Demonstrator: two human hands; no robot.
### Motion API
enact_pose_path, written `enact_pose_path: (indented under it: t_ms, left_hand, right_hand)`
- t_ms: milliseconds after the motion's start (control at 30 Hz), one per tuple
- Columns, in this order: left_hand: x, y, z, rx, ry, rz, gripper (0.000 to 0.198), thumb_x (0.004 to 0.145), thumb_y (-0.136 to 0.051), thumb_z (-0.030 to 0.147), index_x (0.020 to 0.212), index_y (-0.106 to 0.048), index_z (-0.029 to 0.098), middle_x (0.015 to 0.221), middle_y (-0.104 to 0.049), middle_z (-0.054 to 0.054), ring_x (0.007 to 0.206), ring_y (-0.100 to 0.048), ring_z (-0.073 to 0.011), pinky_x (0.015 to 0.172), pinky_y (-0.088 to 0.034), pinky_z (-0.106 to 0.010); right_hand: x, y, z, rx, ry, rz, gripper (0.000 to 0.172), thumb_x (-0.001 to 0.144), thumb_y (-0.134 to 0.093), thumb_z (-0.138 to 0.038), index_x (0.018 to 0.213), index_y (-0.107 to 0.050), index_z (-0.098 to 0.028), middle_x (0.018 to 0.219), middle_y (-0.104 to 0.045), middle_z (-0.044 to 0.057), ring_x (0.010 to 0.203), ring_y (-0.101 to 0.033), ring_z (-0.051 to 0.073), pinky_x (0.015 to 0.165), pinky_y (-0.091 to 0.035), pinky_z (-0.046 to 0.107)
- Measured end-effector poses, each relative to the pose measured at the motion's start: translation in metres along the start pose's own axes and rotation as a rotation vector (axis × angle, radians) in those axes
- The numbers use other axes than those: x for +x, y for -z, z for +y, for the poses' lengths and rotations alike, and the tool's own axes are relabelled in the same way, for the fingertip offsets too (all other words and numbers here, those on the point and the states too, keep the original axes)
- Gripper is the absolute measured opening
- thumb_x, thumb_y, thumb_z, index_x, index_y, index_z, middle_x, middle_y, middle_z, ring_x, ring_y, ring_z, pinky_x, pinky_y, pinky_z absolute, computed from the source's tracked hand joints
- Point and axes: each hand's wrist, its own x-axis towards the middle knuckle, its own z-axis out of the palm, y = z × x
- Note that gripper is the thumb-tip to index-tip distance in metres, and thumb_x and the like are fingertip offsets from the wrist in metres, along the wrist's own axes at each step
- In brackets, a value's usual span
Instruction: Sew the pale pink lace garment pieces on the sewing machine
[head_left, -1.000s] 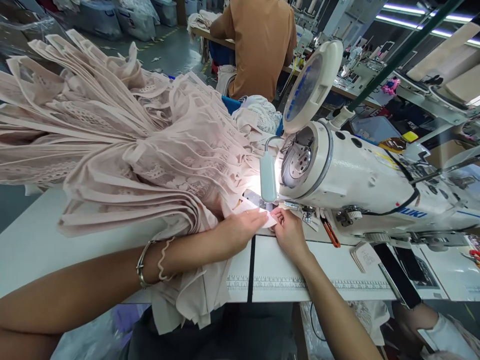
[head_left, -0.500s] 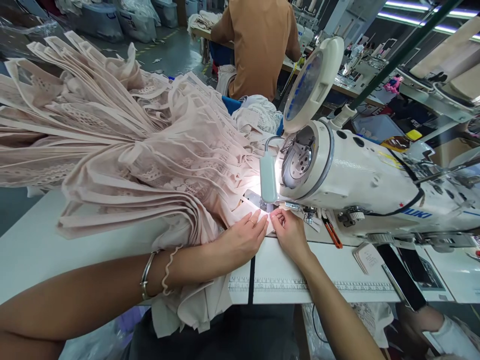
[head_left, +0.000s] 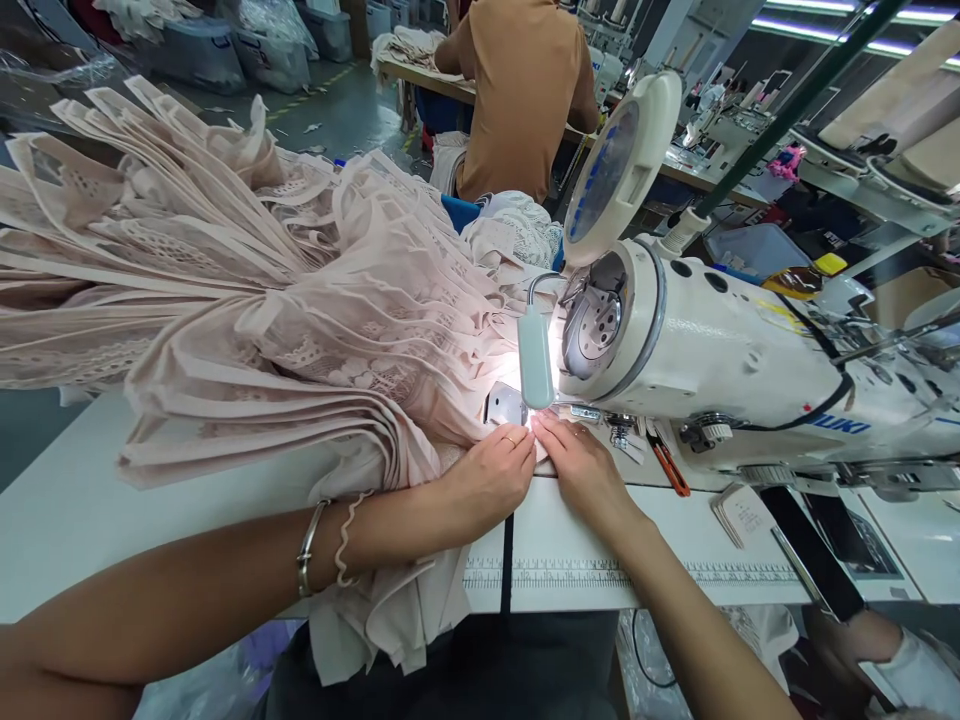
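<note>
Close together in front of the sewing machine's (head_left: 720, 350) needle area are my two hands. My left hand (head_left: 502, 468), fingers drawn together, grips the edge of a pale pink fabric piece. My right hand (head_left: 574, 455) has its fingers closed on the same piece, almost touching the left fingertips. Most of the piece is hidden under my fingers, and glare washes out the spot by the needle. A small green lamp (head_left: 535, 358) hangs just above. To the left spreads a large heap of pale pink lace garments (head_left: 360, 290), reaching up to the metal plate (head_left: 505, 403).
Right of my hands lie an orange-handled cutter (head_left: 667, 462), a paper pad (head_left: 742, 515) and a phone (head_left: 814, 552). A measuring tape strip (head_left: 555, 574) runs along the table's front edge. A round magnifier (head_left: 622, 170) rises above the machine head. Ahead sits a person in brown (head_left: 521, 100).
My left hand's fingers have drawn in from lying flatter on the fabric. My right hand has turned more palm-down, and more of the metal plate shows.
</note>
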Motion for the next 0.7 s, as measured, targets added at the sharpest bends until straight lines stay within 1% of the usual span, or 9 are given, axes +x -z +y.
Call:
enact_pose_path:
  t_ms: [100,167,267,333,467,600,700]
  left_hand:
    - [-0.001,-0.005,-0.001,0.051,-0.034,0.029,0.035,0.097,-0.035,0.004,0.119,-0.061,-0.002,0.117,-0.069,-0.020,0.111,-0.065,-0.0269,0.105,-0.044,-0.041]
    - [-0.002,-0.007,-0.001,0.063,-0.041,0.015,0.037,0.097,-0.034,0.004,0.123,-0.060,-0.002,0.122,-0.068,-0.020,0.116,-0.063,-0.0270,0.109,-0.041,-0.041]
    - [-0.002,-0.010,-0.003,0.036,-0.036,-0.007,0.038,0.097,-0.034,0.004,0.125,-0.059,-0.001,0.125,-0.067,-0.021,0.119,-0.062,-0.0266,0.109,-0.042,-0.042]
    - [-0.001,-0.010,-0.003,0.012,-0.036,-0.001,0.037,0.097,-0.034,0.003,0.125,-0.058,-0.002,0.124,-0.067,-0.022,0.118,-0.063,-0.0263,0.110,-0.042,-0.042]
    - [0.001,-0.008,-0.005,0.000,-0.020,0.006,0.036,0.097,-0.034,0.002,0.121,-0.060,0.000,0.120,-0.068,-0.019,0.114,-0.065,-0.0245,0.108,-0.044,-0.040]
    - [0.001,-0.009,-0.007,-0.034,-0.015,-0.032,0.038,0.097,-0.031,0.001,0.125,-0.057,0.001,0.120,-0.068,-0.019,0.115,-0.064,-0.0241,0.108,-0.044,-0.042]
    - [0.000,-0.011,-0.008,-0.025,-0.015,-0.019,0.038,0.097,-0.031,0.000,0.124,-0.058,0.000,0.120,-0.068,-0.019,0.116,-0.064,-0.0246,0.109,-0.043,-0.043]
  right_hand:
    - [-0.003,-0.006,0.013,0.054,-0.077,-0.052,0.068,0.085,-0.034,0.003,0.143,-0.056,-0.025,0.136,-0.065,0.008,0.124,-0.060,0.025,0.104,-0.054,0.046]
    - [-0.004,-0.009,0.018,0.084,-0.094,-0.064,0.071,0.082,-0.034,0.003,0.143,-0.057,-0.026,0.134,-0.066,0.007,0.126,-0.059,0.025,0.106,-0.052,0.047]
    - [-0.004,-0.011,0.020,0.119,-0.112,-0.073,0.071,0.081,-0.035,0.003,0.141,-0.058,-0.027,0.133,-0.067,0.006,0.129,-0.057,0.025,0.109,-0.050,0.048]
    - [-0.004,-0.011,0.020,0.138,-0.128,-0.084,0.072,0.081,-0.037,0.003,0.142,-0.057,-0.027,0.134,-0.066,0.006,0.130,-0.056,0.025,0.110,-0.050,0.048]
    - [-0.003,-0.009,0.021,0.180,-0.125,-0.097,0.075,0.079,-0.037,0.005,0.144,-0.056,-0.026,0.137,-0.064,0.006,0.132,-0.055,0.024,0.111,-0.048,0.046]
    - [-0.002,-0.009,0.021,0.199,-0.114,-0.067,0.075,0.080,-0.034,0.005,0.144,-0.055,-0.027,0.136,-0.065,0.005,0.129,-0.057,0.022,0.110,-0.049,0.045]
    - [0.000,-0.010,0.019,0.187,-0.125,-0.032,0.070,0.084,-0.033,0.003,0.143,-0.057,-0.026,0.134,-0.067,0.006,0.125,-0.060,0.022,0.108,-0.051,0.045]
